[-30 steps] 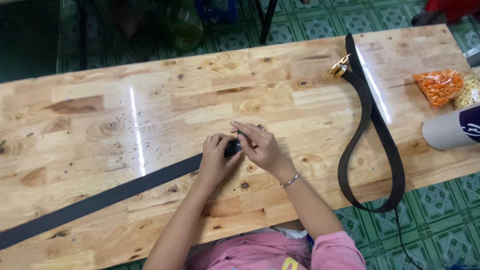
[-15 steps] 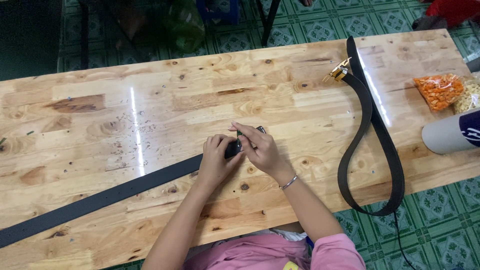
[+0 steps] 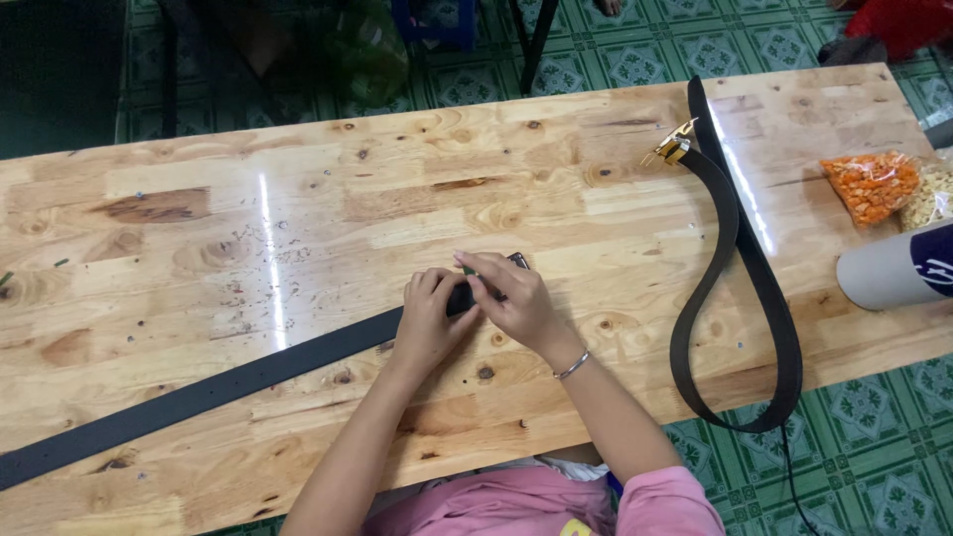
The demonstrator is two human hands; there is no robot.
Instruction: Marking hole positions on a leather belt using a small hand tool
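Near the middle of the frame, both hands meet over one end of a long dark strap [image 3: 218, 390] that lies flat on the wooden counter [image 3: 298, 218] and runs off toward the lower left edge. The left hand [image 3: 429, 323] presses down on the strap end, its grip closed over it. The right hand [image 3: 511, 303] pinches something small and greenish at the same end, beside a small dark metal piece [image 3: 517, 262]; what exactly the fingers hold is too small to tell. Judging by how things lie, this strap end has no finished buckle yet, so the fitting seems under way rather than done.

Toward the right of the frame lies a second dark belt [image 3: 740, 288], looped, with a gold-coloured buckle [image 3: 672, 149] already on its upper end; that one looks complete. At the right edge sit a clear bag of orange bits [image 3: 869, 186], a paler bag [image 3: 931, 196] touching it, and below them a grey cardboard tube [image 3: 893, 273] with a dark blue band, lying on its side.
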